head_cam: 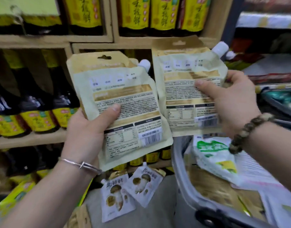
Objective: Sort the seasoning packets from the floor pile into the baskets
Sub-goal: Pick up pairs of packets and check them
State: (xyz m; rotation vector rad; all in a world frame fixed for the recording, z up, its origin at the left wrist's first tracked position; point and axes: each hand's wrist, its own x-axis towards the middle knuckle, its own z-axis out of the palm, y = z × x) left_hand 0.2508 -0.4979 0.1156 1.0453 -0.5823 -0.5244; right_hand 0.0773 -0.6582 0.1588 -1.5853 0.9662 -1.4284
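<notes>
Wooden shelving [31, 139] stood behind and left of left hand [85, 129]: pale boards, upright dividers, open compartments. Dark bottles with yellow labels [37, 112] stood in rows just left of that hand. More of same bottles sat in upper compartments [134, 14] above both hands. Lowest shelf, below left wrist, was dim and held more dark bottles. Plain grey floor [159, 211] lay below and between hands. Second rack [264, 20] was above and right of right hand [231, 102]: white shelf edge, contents blurred. Light was even, indoor.
</notes>
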